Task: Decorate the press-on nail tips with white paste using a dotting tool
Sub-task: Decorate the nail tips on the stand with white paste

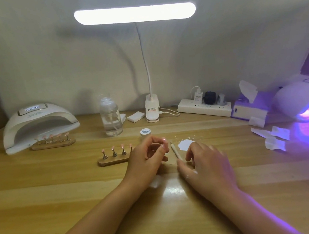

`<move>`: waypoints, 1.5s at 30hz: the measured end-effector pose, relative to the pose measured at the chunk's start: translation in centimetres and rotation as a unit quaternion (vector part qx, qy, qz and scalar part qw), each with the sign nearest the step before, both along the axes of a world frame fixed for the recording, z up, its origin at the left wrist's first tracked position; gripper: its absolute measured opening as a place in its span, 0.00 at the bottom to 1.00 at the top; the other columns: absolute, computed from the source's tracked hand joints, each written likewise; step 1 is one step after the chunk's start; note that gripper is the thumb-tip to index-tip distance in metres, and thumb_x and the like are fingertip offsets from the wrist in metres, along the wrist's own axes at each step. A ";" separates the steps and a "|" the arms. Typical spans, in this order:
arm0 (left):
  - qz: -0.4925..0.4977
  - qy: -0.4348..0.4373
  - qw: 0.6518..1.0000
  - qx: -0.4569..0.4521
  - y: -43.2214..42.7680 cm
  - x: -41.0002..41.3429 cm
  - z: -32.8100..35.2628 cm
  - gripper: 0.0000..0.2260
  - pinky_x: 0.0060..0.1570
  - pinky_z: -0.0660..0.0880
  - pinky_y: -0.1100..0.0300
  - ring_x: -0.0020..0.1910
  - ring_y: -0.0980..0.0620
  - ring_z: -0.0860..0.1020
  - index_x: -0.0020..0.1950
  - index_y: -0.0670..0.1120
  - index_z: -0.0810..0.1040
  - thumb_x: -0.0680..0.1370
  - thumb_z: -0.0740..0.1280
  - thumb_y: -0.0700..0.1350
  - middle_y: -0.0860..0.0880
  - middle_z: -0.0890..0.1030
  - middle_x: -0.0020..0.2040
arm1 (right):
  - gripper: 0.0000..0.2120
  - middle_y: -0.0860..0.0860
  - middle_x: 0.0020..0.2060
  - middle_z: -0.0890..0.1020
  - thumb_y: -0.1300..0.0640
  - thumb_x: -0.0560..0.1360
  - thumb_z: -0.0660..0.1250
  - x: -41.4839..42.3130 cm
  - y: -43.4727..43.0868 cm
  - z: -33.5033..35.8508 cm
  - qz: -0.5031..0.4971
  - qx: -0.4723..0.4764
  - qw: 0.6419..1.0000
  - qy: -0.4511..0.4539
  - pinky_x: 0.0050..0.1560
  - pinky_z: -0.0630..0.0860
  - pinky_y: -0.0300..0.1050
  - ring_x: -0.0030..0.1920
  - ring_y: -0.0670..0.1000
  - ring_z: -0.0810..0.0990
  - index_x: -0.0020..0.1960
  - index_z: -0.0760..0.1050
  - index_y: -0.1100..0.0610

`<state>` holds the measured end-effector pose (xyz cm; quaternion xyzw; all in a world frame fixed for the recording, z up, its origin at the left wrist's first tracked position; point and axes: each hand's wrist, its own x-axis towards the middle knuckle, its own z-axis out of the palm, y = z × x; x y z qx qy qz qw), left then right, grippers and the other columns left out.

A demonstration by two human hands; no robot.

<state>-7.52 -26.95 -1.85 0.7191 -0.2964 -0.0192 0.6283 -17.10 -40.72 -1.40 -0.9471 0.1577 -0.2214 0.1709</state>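
Dotting tool [176, 151] runs 11-to-5 o'clock between the hands, its lower end pinched by the right hand [207, 162] — white paste [186, 144] at its 12 o'clock. Left hand [145, 160] is curled, contents unclear; nail tips [113, 148] stand at its 9 o'clock.

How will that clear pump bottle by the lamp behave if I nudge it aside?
The pump bottle is tall on a narrow base, so a push near its top would probably tip it; push low. Clear liquid seems to fill much of it, so it likely feels fairly heavy. Its smooth clear wall may be slippery to grip.
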 end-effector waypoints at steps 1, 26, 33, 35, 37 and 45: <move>-0.002 -0.022 0.999 0.024 -0.1 -0.2 -0.1 0.05 0.40 0.79 0.59 0.40 0.55 0.83 0.47 0.50 0.78 0.80 0.67 0.40 0.53 0.83 0.40 | 0.11 0.44 0.42 0.76 0.42 0.78 0.62 0.0 0.1 0.1 -0.005 0.004 1.000 0.009 0.53 0.68 0.47 0.50 0.49 0.74 0.44 0.68 0.48; -0.031 -0.204 0.961 0.184 -0.4 0.2 -0.1 0.05 0.52 0.77 0.59 0.51 0.62 0.80 0.50 0.58 0.74 0.81 0.65 0.46 0.59 0.83 0.48 | 0.04 0.45 0.35 0.83 0.57 0.78 0.71 0.6 -5.2 1.1 -0.009 0.328 0.894 -0.305 0.42 0.76 0.39 0.38 0.42 0.80 0.44 0.80 0.51; -0.038 -0.268 0.932 0.240 -0.7 -0.1 -0.9 0.05 0.47 0.74 0.57 0.46 0.58 0.76 0.51 0.60 0.71 0.82 0.62 0.48 0.59 0.81 0.48 | 0.10 0.44 0.35 0.82 0.46 0.80 0.63 1.3 -4.4 -0.1 0.036 0.192 0.961 -0.197 0.39 0.74 0.49 0.39 0.50 0.80 0.45 0.78 0.48; -0.034 -0.273 0.930 0.244 -0.7 -0.1 -1.0 0.05 0.46 0.73 0.59 0.46 0.59 0.76 0.52 0.60 0.71 0.82 0.62 0.49 0.60 0.81 0.48 | 0.10 0.43 0.36 0.83 0.43 0.81 0.61 1.4 -4.5 -0.2 0.030 0.185 0.971 -0.146 0.39 0.73 0.47 0.39 0.48 0.80 0.43 0.76 0.43; -0.032 -0.273 0.930 0.245 -0.7 0.0 -1.1 0.04 0.46 0.73 0.61 0.47 0.60 0.76 0.52 0.60 0.71 0.82 0.62 0.49 0.60 0.81 0.49 | 0.11 0.41 0.34 0.83 0.43 0.81 0.60 1.4 -4.6 -0.3 0.017 0.192 0.972 -0.131 0.37 0.72 0.45 0.36 0.43 0.80 0.42 0.74 0.43; -0.037 -0.280 0.929 0.238 -0.7 0.0 -1.2 0.05 0.46 0.74 0.62 0.48 0.60 0.77 0.51 0.58 0.71 0.82 0.62 0.47 0.61 0.79 0.49 | 0.12 0.40 0.30 0.84 0.47 0.81 0.65 1.2 -4.8 -0.2 -0.008 0.298 0.933 -0.201 0.35 0.73 0.34 0.32 0.38 0.81 0.42 0.80 0.50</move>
